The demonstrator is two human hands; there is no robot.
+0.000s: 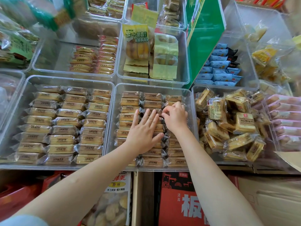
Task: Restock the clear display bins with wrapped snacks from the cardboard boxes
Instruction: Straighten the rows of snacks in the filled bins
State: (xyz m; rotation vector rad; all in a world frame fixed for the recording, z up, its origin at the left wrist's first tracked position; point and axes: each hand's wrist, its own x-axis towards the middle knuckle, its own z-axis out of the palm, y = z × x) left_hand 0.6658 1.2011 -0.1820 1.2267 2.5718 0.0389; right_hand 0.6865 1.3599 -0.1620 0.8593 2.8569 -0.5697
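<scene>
Over the middle bin (pixel 190 111), both hands work on rows of wrapped snacks (pixel 130 101). The left hand (pixel 143 128) lies flat with fingers straight and slightly spread, pressing on the middle column of packets. The right hand (pixel 175 116), just beside it and a little farther in, has its fingers curled and pinches the wrapper of a packet between the middle and right columns. The snacks in this bin lie in three neat columns running near to far.

Left of it, another bin (pixel 27 79) holds the same kind of snacks in three tidy columns. To the right, a bin (pixel 193 92) holds similar packets heaped loosely at all angles. Farther back, bins hold yellow-labelled packs (pixel 136 39) and blue packets (pixel 219 64), and a green box (pixel 205 33) stands tilted between them. Near, below the bins, sit a red carton (pixel 177 198) and a bag of pale snacks (pixel 114 204).
</scene>
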